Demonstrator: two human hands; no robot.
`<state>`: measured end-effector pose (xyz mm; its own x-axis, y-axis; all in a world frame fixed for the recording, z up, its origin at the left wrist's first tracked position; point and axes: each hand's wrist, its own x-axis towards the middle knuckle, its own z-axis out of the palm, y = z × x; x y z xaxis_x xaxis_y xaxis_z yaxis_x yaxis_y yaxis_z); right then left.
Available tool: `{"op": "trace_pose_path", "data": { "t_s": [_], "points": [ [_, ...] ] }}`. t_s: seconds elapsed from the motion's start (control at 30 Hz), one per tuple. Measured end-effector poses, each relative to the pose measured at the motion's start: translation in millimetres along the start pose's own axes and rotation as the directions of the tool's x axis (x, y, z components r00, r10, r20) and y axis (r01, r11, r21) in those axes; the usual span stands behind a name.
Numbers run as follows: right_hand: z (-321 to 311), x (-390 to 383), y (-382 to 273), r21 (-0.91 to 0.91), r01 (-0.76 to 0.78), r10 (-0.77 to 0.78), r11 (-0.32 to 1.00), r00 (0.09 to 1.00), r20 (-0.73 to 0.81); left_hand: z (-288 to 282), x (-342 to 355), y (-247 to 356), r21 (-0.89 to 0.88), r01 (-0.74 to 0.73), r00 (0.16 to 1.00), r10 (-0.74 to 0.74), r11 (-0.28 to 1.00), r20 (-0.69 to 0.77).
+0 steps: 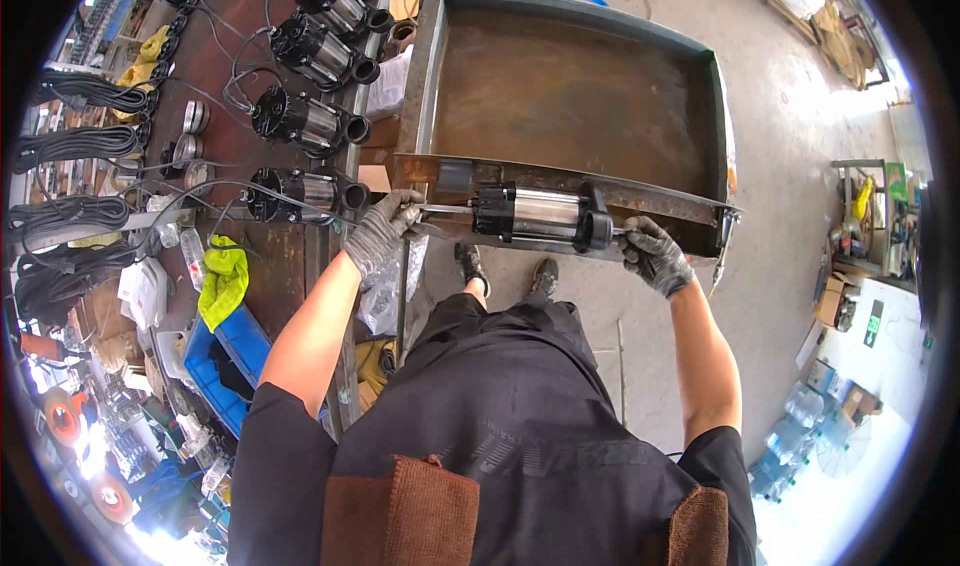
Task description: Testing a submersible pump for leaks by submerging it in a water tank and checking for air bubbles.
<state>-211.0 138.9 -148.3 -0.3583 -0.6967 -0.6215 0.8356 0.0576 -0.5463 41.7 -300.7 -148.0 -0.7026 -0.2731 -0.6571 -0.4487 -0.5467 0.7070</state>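
A black-and-silver pump [545, 214] lies level in front of me, over the near edge of a wide metal tank [585, 18]. My gloved left hand [380, 234] is closed round a thin metal rod [445, 208] that sticks out of the pump's left end. At the other end, the fingers of my gloved right hand [655, 254] pinch a short, thin part beside the black end piece. The palm hides most of that part. A rusty metal bar [600, 188] runs across the tank just beyond the pump.
Similar pumps [300, 121] stand in a row on the bench to my left, trailing cables. Coiled black cables [80, 146] hang farther left. A yellow-green cloth [225, 281] lies by a blue crate [245, 341]. Shelving [860, 221] and large clear bottles [800, 426] stand at right.
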Motion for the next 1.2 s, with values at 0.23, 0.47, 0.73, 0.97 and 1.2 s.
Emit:
{"op": "trace_pose_path", "data": {
  "t_s": [0.23,0.47,0.73,0.97,1.2],
  "points": [
    [15.8,7.6,-24.3,-0.222,-0.288,0.229,0.931,0.938,-0.259,-5.2,-2.4,5.7,0.478,-0.271,0.962,0.253,0.836,0.104],
    [23.2,3.6,-44.3,-0.514,-0.134,0.200,0.847,0.977,0.075,-8.8,1.7,1.3,0.347,-0.273,0.961,0.242,0.897,0.130],
    [-39.9,51.9,-0.9,-0.514,0.441,-0.062,-0.735,0.712,0.699,-4.7,10.8,-6.0,0.556,-0.130,0.983,0.182,0.821,-0.039],
    [-1.7,30.6,7.0,-0.785,0.115,-0.158,0.609,0.987,0.022,-9.7,15.5,-26.7,0.136,-0.098,0.992,0.108,0.986,-0.069],
    [35.8,27.2,-12.7,-0.623,-0.216,-0.017,0.752,0.938,-0.346,-14.8,47.8,-38.0,0.292,-0.221,0.954,0.268,0.930,-0.133]
  ]
}}
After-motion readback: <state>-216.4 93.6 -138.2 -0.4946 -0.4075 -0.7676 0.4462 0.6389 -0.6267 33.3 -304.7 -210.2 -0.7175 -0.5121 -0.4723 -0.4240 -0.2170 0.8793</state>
